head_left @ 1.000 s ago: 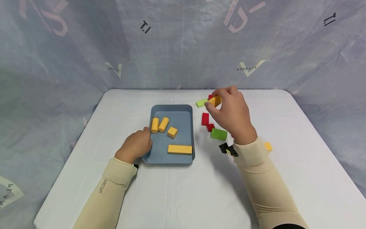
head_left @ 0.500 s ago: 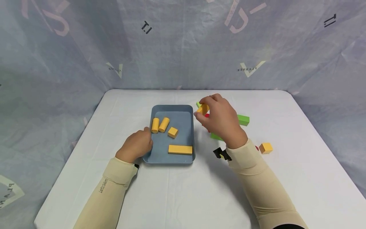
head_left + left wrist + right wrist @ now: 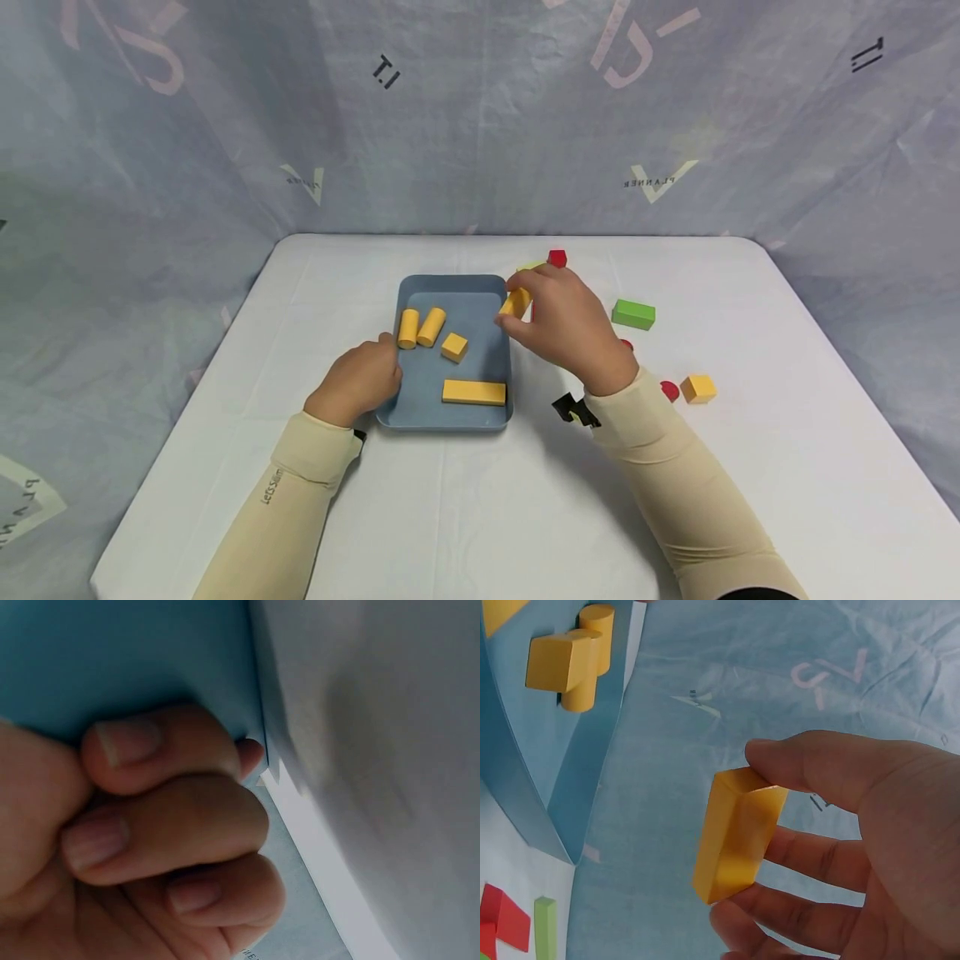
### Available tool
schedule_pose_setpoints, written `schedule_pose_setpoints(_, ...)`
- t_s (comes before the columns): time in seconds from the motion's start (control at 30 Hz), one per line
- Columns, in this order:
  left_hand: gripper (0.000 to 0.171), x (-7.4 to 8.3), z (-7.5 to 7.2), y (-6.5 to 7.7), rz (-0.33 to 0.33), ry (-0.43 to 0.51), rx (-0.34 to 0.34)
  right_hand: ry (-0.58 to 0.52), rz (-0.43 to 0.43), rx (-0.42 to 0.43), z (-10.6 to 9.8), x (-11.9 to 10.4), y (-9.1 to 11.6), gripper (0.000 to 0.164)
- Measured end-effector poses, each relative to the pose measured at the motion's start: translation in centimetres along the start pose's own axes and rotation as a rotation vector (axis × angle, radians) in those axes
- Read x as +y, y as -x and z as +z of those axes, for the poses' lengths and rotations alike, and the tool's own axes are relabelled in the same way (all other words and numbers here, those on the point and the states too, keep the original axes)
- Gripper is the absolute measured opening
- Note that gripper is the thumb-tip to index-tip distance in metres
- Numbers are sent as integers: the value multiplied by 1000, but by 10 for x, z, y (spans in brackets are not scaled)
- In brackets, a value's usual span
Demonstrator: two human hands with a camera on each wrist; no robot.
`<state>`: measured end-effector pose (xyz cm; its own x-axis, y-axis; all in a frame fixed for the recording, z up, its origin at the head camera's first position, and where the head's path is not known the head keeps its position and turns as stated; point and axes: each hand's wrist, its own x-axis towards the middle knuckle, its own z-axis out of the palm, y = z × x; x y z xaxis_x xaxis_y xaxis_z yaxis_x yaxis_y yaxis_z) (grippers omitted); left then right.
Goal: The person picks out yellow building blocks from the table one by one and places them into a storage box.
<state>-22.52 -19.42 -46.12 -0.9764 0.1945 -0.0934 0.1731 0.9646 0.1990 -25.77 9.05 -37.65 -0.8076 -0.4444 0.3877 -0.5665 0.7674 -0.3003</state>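
In the head view my right hand (image 3: 566,323) pinches a yellow rectangular block (image 3: 515,303) between thumb and fingers, over the right rim of the blue-grey tray (image 3: 450,418). The right wrist view shows this block (image 3: 739,834) held at its ends, tilted. My left hand (image 3: 354,379) is at the tray's left side and holds its edge; in the left wrist view its fingers (image 3: 180,825) are curled against the blue wall. Inside the tray lie two yellow cylinders (image 3: 408,329), a yellow cube (image 3: 454,347) and a long yellow block (image 3: 474,392).
Right of the tray, a green block (image 3: 633,314), a yellow cube (image 3: 699,388) and a red round piece (image 3: 670,390) lie on the white table (image 3: 465,517). A red block (image 3: 557,258) and a light green one (image 3: 531,266) are behind my right hand, which hides other pieces.
My right hand has moved left and toward me with the yellow block, from above the loose blocks to the tray's right rim. The left hand and tray stay in place.
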Motion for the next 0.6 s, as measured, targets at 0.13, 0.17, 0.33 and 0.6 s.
schedule_pose_setpoints(0.13, 18, 0, 0, 0, -3, 11, -10, -3, 1, -45, 4, -2, 1, 38)
schedule_pose_setpoints(0.17, 17, 0, 0, 0, -5, 11, -12, -2, 1, -56, 5, -3, 1, 38)
schedule_pose_setpoints(0.33, 21, -1, -1, -1, -2, 9, -14, 15, -2, -94, 8, -4, 2, 41)
schedule_pose_setpoints(0.6, 24, 0, -2, -1, -15, 11, -33, 48, -9, -130, 11, -7, 3, 42)
